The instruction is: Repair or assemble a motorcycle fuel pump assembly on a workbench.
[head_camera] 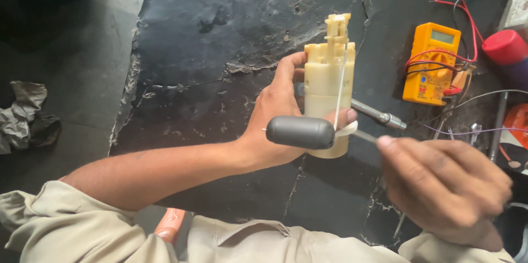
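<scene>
Left hand (280, 114) wrapped around cream fuel pump module (329, 84), upright; right hand (448, 186) curled nearly closed, pinching a thin tool (366, 136).

Screens: one. Orange-yellow handheld multimeter (432, 64) lies on the dark surface (220, 32), upper right of view. Small rectangular display window (445, 36) near its top end, pale grey-green, set in a darker frame. Below the window, the meter face carries small printed markings around an orange dial; too small to make out.

Packages: at the far right edge, partly cut off, a pale packet (517, 13) with faint print, and lower down an orange and white item (516, 136), kind unclear.

Signs: none seen.
</scene>
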